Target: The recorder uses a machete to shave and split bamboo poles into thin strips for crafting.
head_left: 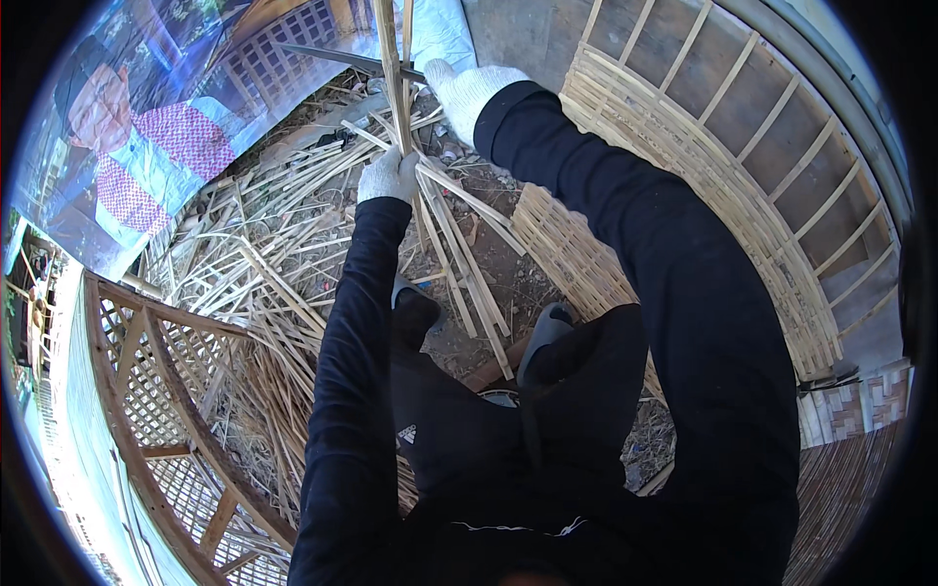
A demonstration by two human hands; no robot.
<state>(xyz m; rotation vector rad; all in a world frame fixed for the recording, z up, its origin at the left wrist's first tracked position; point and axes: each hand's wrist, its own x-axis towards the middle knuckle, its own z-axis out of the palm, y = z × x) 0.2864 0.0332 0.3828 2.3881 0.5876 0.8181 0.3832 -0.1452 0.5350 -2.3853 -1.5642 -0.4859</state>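
Black sleeves [708,283] and dark trousers [469,420] fill the lower and middle frame of the head view. At upper centre, the gloved left hand [386,178] is closed round the lower part of an upright split bamboo piece [391,83]. Just right of it, the gloved right hand [474,96] is wrapped round the handle of a knife [327,56], its blade crossing the bamboo, pointing left. Loose strips [283,254] litter the ground left of centre; a slatted bamboo panel [674,127] curves along the upper right.

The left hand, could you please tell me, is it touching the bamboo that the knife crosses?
Touching. The head view shows the gloved left hand wrapped around the bamboo, with no gap between them.
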